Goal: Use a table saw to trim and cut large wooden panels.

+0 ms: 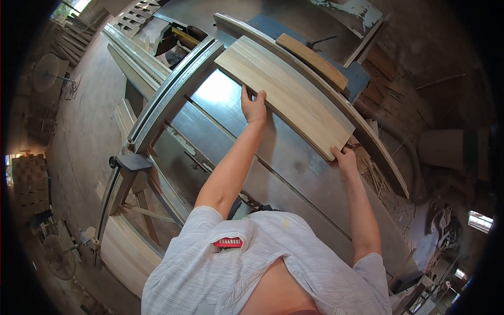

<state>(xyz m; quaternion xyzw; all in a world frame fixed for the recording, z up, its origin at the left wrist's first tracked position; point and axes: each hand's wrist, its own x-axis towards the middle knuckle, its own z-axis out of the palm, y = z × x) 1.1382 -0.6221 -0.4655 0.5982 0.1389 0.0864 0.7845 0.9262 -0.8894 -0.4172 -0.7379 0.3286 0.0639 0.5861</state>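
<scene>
Nearest you, both forearms reach out from your pale striped shirt [273, 262] across the steel bench [294, 157]. Your right hand [344, 158] is closed on the near end corner of the pale wooden board [286, 92], thumb under the edge, so that end stays steady and slightly lifted. Your left hand [254, 107] lies further along the board's near long edge, fingers curled over it and pressing toward the fence [315, 89], which seems to keep the plank square against that guide. The board lies flat-ish and diagonal on the bench top, its far side touching the long curved-looking fence. Beyond the fence rests a smaller brown wood piece [313, 60].
</scene>
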